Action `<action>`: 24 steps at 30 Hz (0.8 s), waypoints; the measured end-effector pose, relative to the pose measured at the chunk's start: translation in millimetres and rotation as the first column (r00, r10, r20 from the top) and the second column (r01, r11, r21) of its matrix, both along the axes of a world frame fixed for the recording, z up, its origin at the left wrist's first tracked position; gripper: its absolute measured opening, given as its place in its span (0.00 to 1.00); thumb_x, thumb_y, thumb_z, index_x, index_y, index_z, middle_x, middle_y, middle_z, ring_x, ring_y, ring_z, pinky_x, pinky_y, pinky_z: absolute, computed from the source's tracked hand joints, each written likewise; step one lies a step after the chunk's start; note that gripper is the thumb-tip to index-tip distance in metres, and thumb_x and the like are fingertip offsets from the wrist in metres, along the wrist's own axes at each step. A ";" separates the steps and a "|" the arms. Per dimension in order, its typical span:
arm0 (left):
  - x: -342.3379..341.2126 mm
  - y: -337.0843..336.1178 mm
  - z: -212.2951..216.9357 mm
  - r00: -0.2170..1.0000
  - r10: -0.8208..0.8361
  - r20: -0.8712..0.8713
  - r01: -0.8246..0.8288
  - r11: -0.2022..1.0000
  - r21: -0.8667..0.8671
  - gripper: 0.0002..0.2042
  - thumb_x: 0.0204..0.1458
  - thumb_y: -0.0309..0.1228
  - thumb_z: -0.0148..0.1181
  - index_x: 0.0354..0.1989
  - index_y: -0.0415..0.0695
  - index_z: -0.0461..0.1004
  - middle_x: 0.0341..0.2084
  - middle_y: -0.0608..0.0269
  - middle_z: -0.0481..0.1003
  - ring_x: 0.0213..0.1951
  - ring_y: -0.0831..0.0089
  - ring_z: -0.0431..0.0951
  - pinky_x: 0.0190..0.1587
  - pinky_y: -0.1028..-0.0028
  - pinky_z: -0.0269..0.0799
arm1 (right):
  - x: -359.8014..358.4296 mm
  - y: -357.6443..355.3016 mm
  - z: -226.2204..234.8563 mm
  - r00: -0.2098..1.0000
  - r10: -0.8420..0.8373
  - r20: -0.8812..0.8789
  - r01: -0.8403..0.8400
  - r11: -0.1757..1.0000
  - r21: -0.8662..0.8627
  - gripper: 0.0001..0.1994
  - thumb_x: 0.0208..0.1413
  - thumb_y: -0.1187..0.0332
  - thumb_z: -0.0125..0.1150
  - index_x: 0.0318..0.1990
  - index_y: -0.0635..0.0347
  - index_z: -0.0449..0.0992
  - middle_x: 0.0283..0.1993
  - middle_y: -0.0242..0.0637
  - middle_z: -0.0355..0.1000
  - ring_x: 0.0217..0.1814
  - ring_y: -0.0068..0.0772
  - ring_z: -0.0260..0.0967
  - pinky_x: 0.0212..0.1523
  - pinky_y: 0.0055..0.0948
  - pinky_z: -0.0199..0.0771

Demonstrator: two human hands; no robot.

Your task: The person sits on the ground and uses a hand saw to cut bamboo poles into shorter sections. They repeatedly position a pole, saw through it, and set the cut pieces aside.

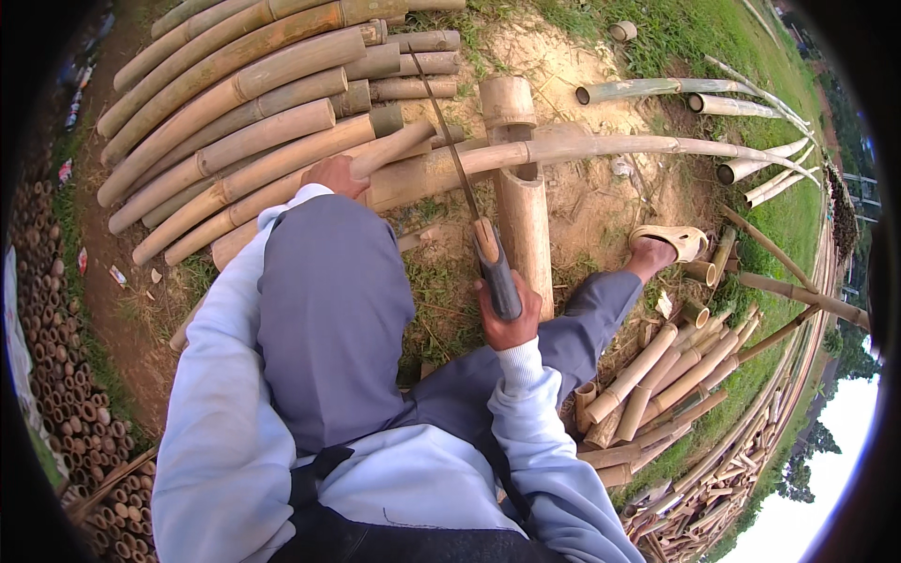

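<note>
My right hand (508,324) grips the dark handle of a hand saw (496,267). Its thin blade (449,141) runs up and left across a long bamboo pole (601,148). The pole lies across an upright forked bamboo post (514,178) set in the ground. My left hand (335,174) holds the thick near end of the pole (392,147), left of the blade. My raised left knee in grey trousers (328,300) hides part of the left arm. My right foot in a beige sandal (668,241) rests right of the post.
A stack of long bamboo poles (244,103) lies at the upper left. Short cut bamboo sections (657,375) pile at the right. Several more poles (732,103) lie on the grass at the upper right. Stacked tube ends (56,375) line the left edge.
</note>
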State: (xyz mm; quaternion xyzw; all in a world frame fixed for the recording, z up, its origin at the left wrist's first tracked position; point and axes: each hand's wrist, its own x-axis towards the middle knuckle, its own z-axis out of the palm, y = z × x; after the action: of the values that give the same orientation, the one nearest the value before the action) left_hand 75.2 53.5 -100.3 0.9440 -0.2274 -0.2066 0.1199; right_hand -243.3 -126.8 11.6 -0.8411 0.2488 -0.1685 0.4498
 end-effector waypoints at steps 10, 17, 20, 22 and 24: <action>44.5 53.0 98.3 0.940 -0.238 0.243 0.173 0.950 0.259 0.30 0.51 0.56 0.64 0.52 0.44 0.75 0.35 0.45 0.82 0.41 0.46 0.83 0.44 0.52 0.77 | -54.4 32.7 40.4 0.987 -0.159 0.036 0.151 0.974 0.172 0.10 0.54 0.75 0.68 0.44 0.66 0.80 0.29 0.38 0.77 0.30 0.28 0.77 0.35 0.27 0.74; 97.6 52.3 108.2 0.821 -0.412 0.395 0.312 0.904 0.293 0.25 0.51 0.54 0.66 0.51 0.53 0.72 0.31 0.51 0.82 0.36 0.48 0.83 0.38 0.52 0.77 | -47.7 30.4 69.1 0.951 -0.208 0.229 0.156 0.962 0.225 0.10 0.56 0.75 0.64 0.45 0.69 0.78 0.25 0.33 0.75 0.24 0.20 0.69 0.27 0.21 0.68; 118.1 19.8 144.1 0.817 -0.390 0.425 0.286 0.914 0.288 0.24 0.53 0.53 0.64 0.52 0.54 0.71 0.33 0.52 0.82 0.37 0.48 0.83 0.40 0.52 0.77 | -66.8 27.6 71.7 0.938 -0.245 0.244 0.189 0.954 0.231 0.10 0.57 0.75 0.64 0.45 0.70 0.77 0.24 0.32 0.73 0.23 0.19 0.68 0.25 0.20 0.66; 143.8 10.8 165.6 0.811 -0.352 0.467 0.232 0.927 0.295 0.25 0.54 0.52 0.64 0.56 0.54 0.69 0.36 0.52 0.82 0.40 0.49 0.83 0.44 0.52 0.76 | -74.1 26.6 71.1 0.937 -0.277 0.214 0.227 0.946 0.232 0.10 0.57 0.75 0.63 0.45 0.70 0.76 0.24 0.31 0.73 0.23 0.19 0.68 0.25 0.19 0.66; 169.2 -9.6 197.2 0.835 -0.286 0.470 0.148 0.940 0.309 0.27 0.55 0.51 0.64 0.60 0.55 0.67 0.44 0.52 0.80 0.47 0.51 0.80 0.49 0.54 0.75 | -76.2 25.6 70.7 0.929 -0.292 0.228 0.239 0.942 0.234 0.09 0.57 0.75 0.63 0.44 0.70 0.76 0.24 0.32 0.73 0.23 0.19 0.68 0.25 0.19 0.66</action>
State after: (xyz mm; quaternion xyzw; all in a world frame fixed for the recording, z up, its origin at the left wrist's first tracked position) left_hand 244.4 43.9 96.9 0.9400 -0.3281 0.0091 -0.0934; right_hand -319.6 -101.2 82.3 -0.7201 0.3157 -0.3104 0.5343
